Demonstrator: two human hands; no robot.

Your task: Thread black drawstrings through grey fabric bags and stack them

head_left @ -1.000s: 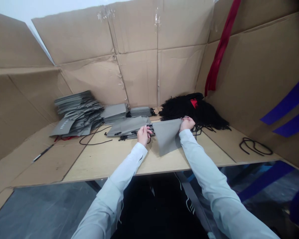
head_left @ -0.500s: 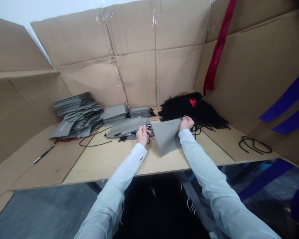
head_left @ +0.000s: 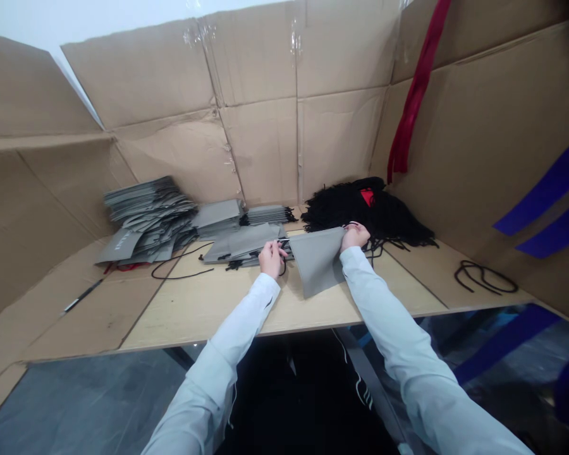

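Observation:
A flat grey fabric pouch (head_left: 318,262) hangs over the front of the table, its top edge stretched between my hands. My right hand (head_left: 355,236) is closed on the pouch's top right corner. At the left end of that edge, a thin pale rod (head_left: 285,239) sticks out, and my left hand (head_left: 271,258) pinches it with closed fingers. A short black cord (head_left: 283,268) dangles beside the left hand. Just behind that hand lie several grey pouches (head_left: 244,241) with black cord ends.
Tall stacks of grey pouches (head_left: 149,212) stand at the back left, with a smaller stack (head_left: 217,217) beside them. A heap of black cords (head_left: 346,205) lies at the back right. A pen (head_left: 83,296) and a loose cord (head_left: 486,278) rest on the table. Cardboard walls (head_left: 260,151) surround it.
Almost nothing differs. Both hands keep their grip, and the pouch stays in nearly the same place.

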